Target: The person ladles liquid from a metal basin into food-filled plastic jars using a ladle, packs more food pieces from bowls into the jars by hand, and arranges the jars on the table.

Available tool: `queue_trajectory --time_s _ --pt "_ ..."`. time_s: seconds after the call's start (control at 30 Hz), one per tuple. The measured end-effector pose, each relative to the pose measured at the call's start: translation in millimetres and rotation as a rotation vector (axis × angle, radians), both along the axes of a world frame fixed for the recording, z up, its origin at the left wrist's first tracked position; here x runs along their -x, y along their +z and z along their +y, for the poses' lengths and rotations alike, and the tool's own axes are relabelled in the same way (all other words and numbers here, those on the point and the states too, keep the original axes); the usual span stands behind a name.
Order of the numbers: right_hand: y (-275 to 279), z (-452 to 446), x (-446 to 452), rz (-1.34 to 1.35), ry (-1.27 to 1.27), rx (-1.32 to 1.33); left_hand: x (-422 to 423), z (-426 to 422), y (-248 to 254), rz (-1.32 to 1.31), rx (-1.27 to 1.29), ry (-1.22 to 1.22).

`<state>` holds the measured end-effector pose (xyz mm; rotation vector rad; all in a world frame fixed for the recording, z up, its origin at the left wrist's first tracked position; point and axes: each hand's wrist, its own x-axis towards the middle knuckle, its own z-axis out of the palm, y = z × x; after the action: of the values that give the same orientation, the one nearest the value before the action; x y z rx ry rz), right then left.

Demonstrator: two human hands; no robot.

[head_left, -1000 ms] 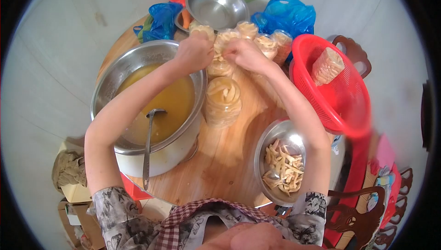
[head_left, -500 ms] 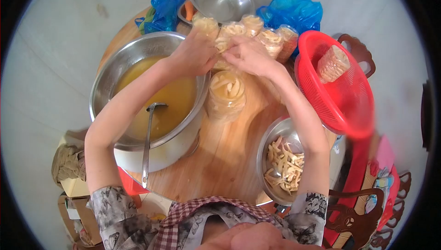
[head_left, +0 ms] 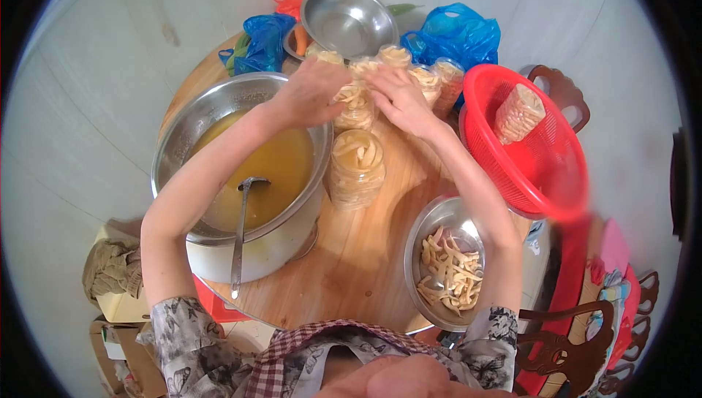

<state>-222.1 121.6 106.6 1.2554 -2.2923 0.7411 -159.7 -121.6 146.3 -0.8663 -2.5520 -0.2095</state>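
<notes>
Both my hands are at the cluster of clear jars packed with pale strips, toward the back of the round table. My left hand (head_left: 314, 92) is bent beside a filled jar (head_left: 355, 109), its fingertips largely hidden. On that jar's other side, my right hand (head_left: 401, 100) has its fingers stretched out toward the jars' upper edges. Nearer me stands another jar (head_left: 357, 171), with strips and liquid in it. Behind the hands are several more jars, including one (head_left: 395, 57) at the back and one (head_left: 447, 84) with reddish contents at the right.
A large metal pot (head_left: 164, 157) of yellow liquid holds a ladle (head_left: 239, 244). A steel bowl (head_left: 411, 252) contains pale strips (head_left: 450, 270). At right, a red colander (head_left: 523, 179) holds a jar (head_left: 519, 113). Blue bags (head_left: 461, 32) and a tilted metal basin (head_left: 349, 21) sit behind.
My hands have drawn slightly apart, showing more of the jar between them. The whole view has shifted a little, with the tabletop things appearing lower.
</notes>
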Motion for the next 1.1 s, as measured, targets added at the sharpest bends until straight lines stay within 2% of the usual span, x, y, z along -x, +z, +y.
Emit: queue_trajectory --time_s 0.03,0.1,0.17,0.23,0.27,0.33,0.37,0.5,0.6,0.77,0.83,0.93,0.97,1.07,1.1 --pt "-4 -1 1 0.156 -0.045 -0.047 -3 3 0 0.004 0.035 -0.055" --pt "-13 -1 4 0.128 -0.051 -0.099 -5 6 -6 0.006 0.072 -0.114" --pt "-18 0 9 0.096 -0.05 -0.156 -4 4 -20 0.104 0.24 -0.05" --pt "-21 -2 14 0.219 -0.084 -0.213 -3 3 -28 0.097 0.234 -0.011" --pt "-23 -4 16 0.193 -0.078 -0.219 -3 3 -34 0.097 0.232 0.025" --pt "-21 -11 19 0.267 -0.114 -0.296 -8 12 -18 -0.065 0.248 0.087" --pt "-19 -14 16 0.233 -0.081 -0.226 -10 14 -11 -0.196 0.274 0.152" --pt "-11 -19 15 0.011 -0.078 -0.181 -5 13 -15 -0.215 0.138 0.164" --pt "-16 -20 21 -0.054 -0.033 -0.118 -2 14 -7 -0.309 0.199 0.192" --pt "-25 -18 29 0.029 -0.073 -0.153 1 21 -4 -0.292 0.278 0.256" --pt "-31 -18 31 0.159 -0.102 -0.182 1 19 -6 -0.319 0.203 0.24" --pt "-37 -16 29 0.088 -0.087 -0.105 8 14 -16 -0.347 0.098 0.243" --pt "-40 -17 34 0.084 -0.14 -0.173 7 11 -12 -0.328 0.099 0.251" --pt "-48 -14 36 0.151 -0.134 -0.304 16 14 -3 -0.505 0.282 0.25" --pt "-42 -11 31 0.081 -0.133 -0.316 20 11 -3 -0.531 0.286 0.213"
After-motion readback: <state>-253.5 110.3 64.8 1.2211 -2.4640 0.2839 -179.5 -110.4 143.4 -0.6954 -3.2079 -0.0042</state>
